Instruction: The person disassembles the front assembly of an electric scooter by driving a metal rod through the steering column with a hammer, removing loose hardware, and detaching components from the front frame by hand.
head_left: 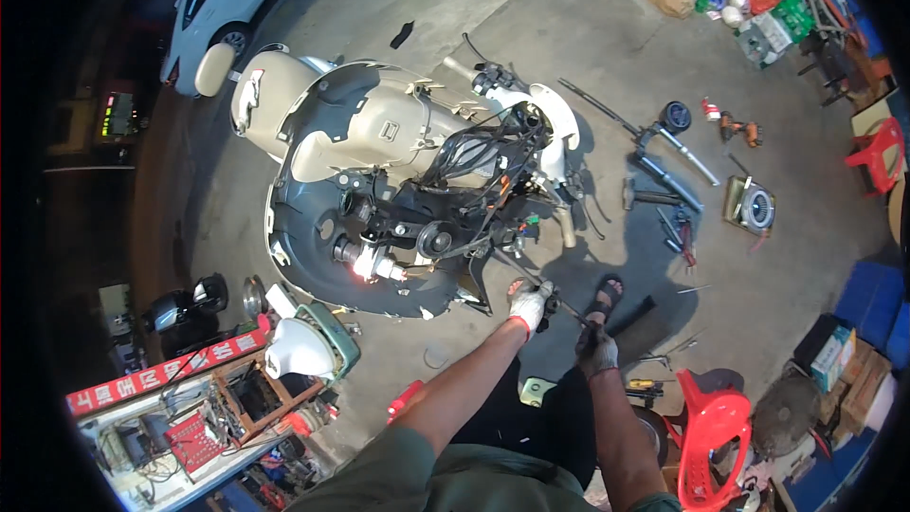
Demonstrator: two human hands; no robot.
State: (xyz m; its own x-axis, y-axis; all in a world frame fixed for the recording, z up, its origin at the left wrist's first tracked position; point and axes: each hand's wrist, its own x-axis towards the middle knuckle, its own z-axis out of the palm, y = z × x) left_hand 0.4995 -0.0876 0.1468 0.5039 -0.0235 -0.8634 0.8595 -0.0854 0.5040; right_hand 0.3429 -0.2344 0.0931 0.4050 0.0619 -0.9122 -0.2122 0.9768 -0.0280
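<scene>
A partly dismantled cream scooter stands ahead of me, its dark frame, belly of cables and steering column [531, 118] bare. My left hand [529, 307], in a white glove, is closed around a long dark bar [567, 308] near the scooter's lower end. At the bar's near end my right hand [597, 351], in a greyer glove, is closed too. The bar slants from the scooter toward my body; where its far end meets the scooter's parts I cannot tell. A lit work lamp [377, 265] glows inside the large curved body panel [284, 251].
Fork tubes [668, 175], a hammer [654, 196], an orange drill [739, 129] and a wheel hub [755, 209] lie on the floor at right. A red plastic stool [713, 427] stands near my right arm. A cluttered workbench [142, 398] is at lower left.
</scene>
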